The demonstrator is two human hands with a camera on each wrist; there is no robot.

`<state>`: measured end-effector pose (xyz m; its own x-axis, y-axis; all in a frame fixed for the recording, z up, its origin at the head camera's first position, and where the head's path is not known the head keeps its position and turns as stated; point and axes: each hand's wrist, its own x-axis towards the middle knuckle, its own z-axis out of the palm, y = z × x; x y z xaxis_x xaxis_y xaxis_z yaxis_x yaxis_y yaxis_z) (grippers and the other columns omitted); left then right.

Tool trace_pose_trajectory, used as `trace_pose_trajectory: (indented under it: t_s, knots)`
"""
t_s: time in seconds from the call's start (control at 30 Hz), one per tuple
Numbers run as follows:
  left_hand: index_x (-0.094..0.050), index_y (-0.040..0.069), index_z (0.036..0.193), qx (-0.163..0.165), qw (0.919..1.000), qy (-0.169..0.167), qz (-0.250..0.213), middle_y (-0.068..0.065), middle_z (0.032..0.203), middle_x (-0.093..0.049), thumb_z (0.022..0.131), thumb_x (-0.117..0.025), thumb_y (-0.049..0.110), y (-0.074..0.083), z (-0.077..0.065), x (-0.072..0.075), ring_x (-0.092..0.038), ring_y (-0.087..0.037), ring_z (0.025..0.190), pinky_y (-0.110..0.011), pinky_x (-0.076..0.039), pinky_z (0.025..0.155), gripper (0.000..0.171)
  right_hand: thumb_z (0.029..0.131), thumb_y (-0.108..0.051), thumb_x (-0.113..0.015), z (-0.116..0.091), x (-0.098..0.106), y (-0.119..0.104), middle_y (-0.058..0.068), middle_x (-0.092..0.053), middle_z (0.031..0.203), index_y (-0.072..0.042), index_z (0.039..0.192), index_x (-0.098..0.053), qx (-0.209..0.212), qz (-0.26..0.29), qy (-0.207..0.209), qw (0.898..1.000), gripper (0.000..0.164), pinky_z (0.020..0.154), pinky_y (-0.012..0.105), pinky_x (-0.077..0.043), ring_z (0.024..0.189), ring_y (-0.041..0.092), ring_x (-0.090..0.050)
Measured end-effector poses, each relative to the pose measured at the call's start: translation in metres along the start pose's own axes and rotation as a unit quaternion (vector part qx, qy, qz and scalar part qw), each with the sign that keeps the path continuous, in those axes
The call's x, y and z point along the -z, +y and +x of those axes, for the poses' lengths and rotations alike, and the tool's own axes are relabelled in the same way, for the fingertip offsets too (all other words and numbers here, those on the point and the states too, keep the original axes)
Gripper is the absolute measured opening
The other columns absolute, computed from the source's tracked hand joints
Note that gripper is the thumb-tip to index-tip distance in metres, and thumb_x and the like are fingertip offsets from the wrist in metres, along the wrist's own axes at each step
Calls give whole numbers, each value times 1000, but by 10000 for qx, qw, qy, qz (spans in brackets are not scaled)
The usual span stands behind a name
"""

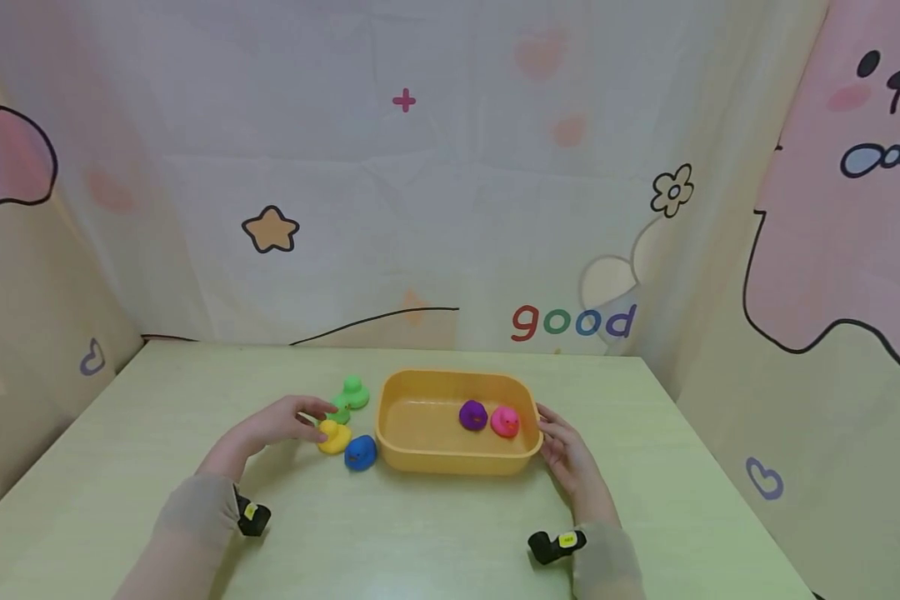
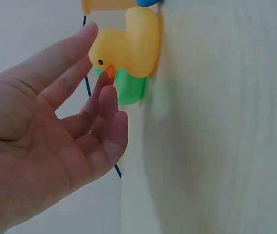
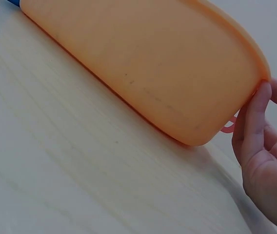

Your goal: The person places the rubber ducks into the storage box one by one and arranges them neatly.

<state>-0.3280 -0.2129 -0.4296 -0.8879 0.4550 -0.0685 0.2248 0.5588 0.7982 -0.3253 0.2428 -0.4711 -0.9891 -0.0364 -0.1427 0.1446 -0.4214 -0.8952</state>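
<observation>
My left hand (image 1: 288,419) reaches beside a yellow rubber duck (image 1: 334,437), its thumb and fingers apart around the duck's head. The left wrist view shows the fingertips right by the orange beak of this duck (image 2: 143,44). My right hand (image 1: 570,454) rests its fingers against the right end of an orange-yellow plastic basin (image 1: 450,462). In the right wrist view, the fingertips (image 3: 263,92) touch just under the rim of the basin (image 3: 153,68). A purple duck (image 1: 473,415) and a pink duck (image 1: 506,422) sit inside the basin.
Behind the yellow duck are two green ducks, the farther one (image 1: 354,392) nearer the back wall. A blue duck (image 1: 360,453) stands close to the basin's left end. Printed cloth (image 1: 450,208) rises along the back edge of the pale table (image 1: 405,542).
</observation>
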Motion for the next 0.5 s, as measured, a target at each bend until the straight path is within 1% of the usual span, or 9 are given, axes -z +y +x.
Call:
trace_pose_trajectory:
  t_s: [0.17, 0.27, 0.37, 0.43, 0.5]
  knots:
    - [-57, -4, 131, 5, 10000, -54, -74, -23, 125, -58, 87, -72, 11, -4, 0, -5, -57, -32, 109, -48, -48, 94, 49, 98, -2, -45, 0, 1, 1, -3, -62, 105, 0, 145, -36, -17, 6, 34, 10000, 48, 76, 14, -54, 89, 5, -64]
    - [-59, -3, 129, 33, 9999, -39, -109, -23, 126, -59, 86, -72, 8, -5, 1, -9, -56, -28, 106, -41, -49, 90, 46, 99, -1, -45, -1, 1, 1, -3, -62, 105, -1, 143, -39, 12, 17, 30, 10000, 45, 74, 14, -54, 87, 5, -64]
    - [-60, -4, 126, 16, 9999, 1, -120, -23, 125, -61, 86, -72, 6, -7, 4, -11, -55, -24, 101, -33, -47, 85, 43, 99, -2, -45, -1, 1, 1, -3, -63, 105, -2, 143, -39, -9, 23, -18, 10000, 44, 74, 13, -54, 87, 4, -64]
    - [-62, -5, 124, 11, 9999, 58, -157, -22, 122, -62, 85, -72, 5, -8, 5, -12, -56, -23, 99, -30, -46, 83, 42, 99, -2, -45, -2, 1, 0, -4, -63, 105, -1, 144, -37, -1, 16, -32, 10000, 46, 75, 13, -54, 88, 4, -64]
    - [-63, -6, 122, -16, 9999, 106, -124, -22, 121, -63, 85, -73, 6, -9, 5, -12, -57, -24, 99, -30, -47, 83, 41, 100, -3, -44, -1, 1, 0, -4, -62, 106, 0, 147, -34, -4, -33, -87, 10000, 48, 76, 13, -53, 89, 4, -64]
